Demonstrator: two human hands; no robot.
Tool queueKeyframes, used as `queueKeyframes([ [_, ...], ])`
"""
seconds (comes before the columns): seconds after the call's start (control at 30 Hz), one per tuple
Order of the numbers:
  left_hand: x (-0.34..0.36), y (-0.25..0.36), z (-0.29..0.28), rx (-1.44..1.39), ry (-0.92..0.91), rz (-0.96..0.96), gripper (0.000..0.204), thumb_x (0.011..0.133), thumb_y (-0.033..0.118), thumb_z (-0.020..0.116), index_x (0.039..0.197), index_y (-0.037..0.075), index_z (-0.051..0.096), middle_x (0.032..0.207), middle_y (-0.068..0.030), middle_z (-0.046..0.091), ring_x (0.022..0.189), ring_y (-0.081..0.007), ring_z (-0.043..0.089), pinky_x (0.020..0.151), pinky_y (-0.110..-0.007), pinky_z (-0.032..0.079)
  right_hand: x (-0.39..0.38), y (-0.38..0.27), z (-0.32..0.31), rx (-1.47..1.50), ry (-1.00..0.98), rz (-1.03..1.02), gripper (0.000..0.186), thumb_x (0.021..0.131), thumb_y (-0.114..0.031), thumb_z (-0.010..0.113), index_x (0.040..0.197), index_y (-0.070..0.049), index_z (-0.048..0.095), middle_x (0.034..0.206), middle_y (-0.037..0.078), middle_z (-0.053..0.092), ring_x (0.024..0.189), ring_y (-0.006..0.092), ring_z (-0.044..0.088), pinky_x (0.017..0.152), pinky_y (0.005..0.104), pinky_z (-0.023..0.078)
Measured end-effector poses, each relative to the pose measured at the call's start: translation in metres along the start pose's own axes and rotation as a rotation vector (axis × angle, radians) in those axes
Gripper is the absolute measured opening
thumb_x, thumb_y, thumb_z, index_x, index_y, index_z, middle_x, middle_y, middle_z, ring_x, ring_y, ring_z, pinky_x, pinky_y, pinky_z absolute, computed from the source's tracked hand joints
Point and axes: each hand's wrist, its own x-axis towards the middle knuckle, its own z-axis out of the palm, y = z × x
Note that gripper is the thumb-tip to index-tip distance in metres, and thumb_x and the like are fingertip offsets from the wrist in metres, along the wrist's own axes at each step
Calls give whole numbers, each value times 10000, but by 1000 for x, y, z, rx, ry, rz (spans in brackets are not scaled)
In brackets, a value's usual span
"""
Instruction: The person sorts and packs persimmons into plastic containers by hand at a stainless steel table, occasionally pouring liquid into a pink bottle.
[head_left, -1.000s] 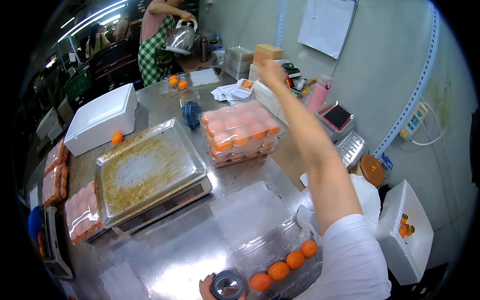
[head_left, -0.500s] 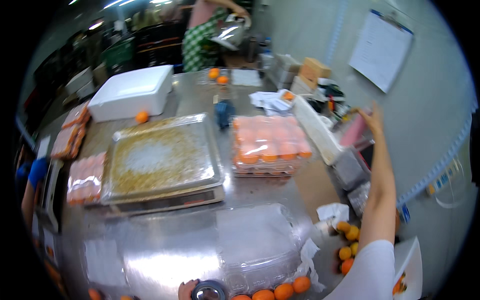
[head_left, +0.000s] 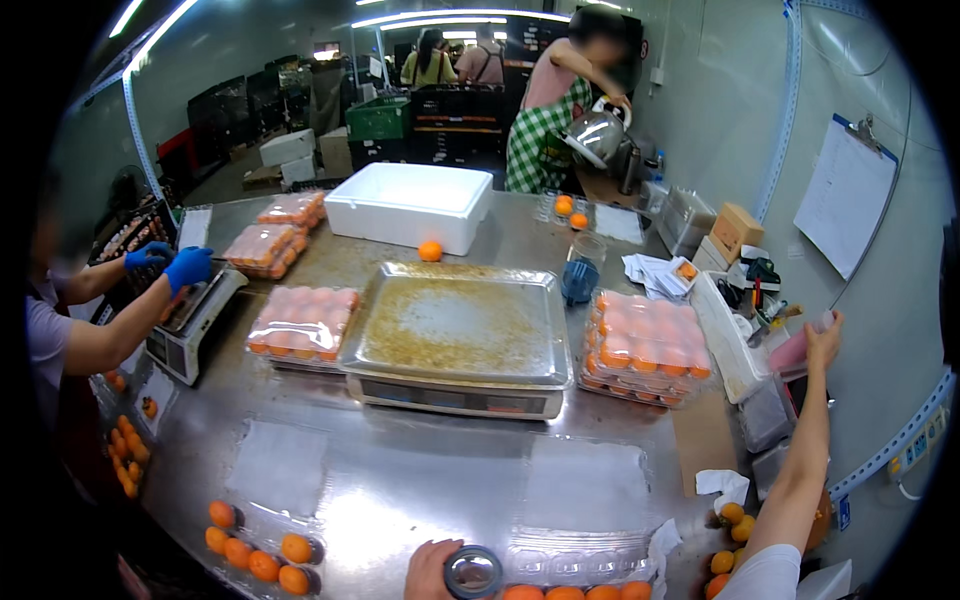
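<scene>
My left hand [head_left: 431, 570] is closed around a dark-rimmed round cup [head_left: 473, 570], seen from above at the lower middle. My right hand [head_left: 824, 342] grips the top of a pink bottle [head_left: 789, 353] at the right, beside a white bin [head_left: 742, 368] of tools and pens. Below my hands' span lie clear trays with white liners [head_left: 585, 472] and a row of oranges [head_left: 602, 592]. Stacked packed trays of orange fruit [head_left: 645, 340] stand left of the bottle.
A metal tray on a scale [head_left: 455, 320] fills the table's middle, with a white foam box [head_left: 408, 200] behind it. A blue-gloved co-worker [head_left: 184, 270] works at another scale on the left. A person in a checked apron [head_left: 548, 120] holds a kettle at the back.
My right hand has moved down and right onto the pink bottle, which now tilts. The view has swung up, showing more of the room and the co-worker on the left.
</scene>
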Motion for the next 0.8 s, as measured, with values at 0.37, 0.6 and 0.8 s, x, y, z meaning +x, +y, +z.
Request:
queueKeyframes([
  [0.37, -11, 4, -15, -18, 224, 138, 789, 730, 192, 780, 1349, -29, 343, 1330, -271, 426, 1209, -448, 423, 1017, -515, 347, -25, -228, -200, 434, -19, -479, 615, 732, -157, 773, 1280, -62, 510, 1172, 165, 605, 1035, 302, 607, 903, 376, 474],
  [0.6, 57, 91, -82, 242, 537, 402, 770, 631, 181, 837, 1262, -3, 435, 1109, -185, 578, 986, -342, 604, 854, -409, 492, -232, -377, -327, 978, -558, -799, 739, 612, -169, 880, 1239, -51, 508, 1089, 124, 617, 991, 240, 618, 856, 352, 508],
  [0.8, 54, 76, -89, 65, 496, 435, 713, 593, 149, 773, 1242, 33, 503, 1060, -141, 574, 863, -321, 591, 703, -412, 501, -307, -414, -353, 1472, -781, -592, 601, 640, -94, 820, 1155, -6, 522, 1031, 131, 622, 931, 190, 631, 829, 323, 511],
])
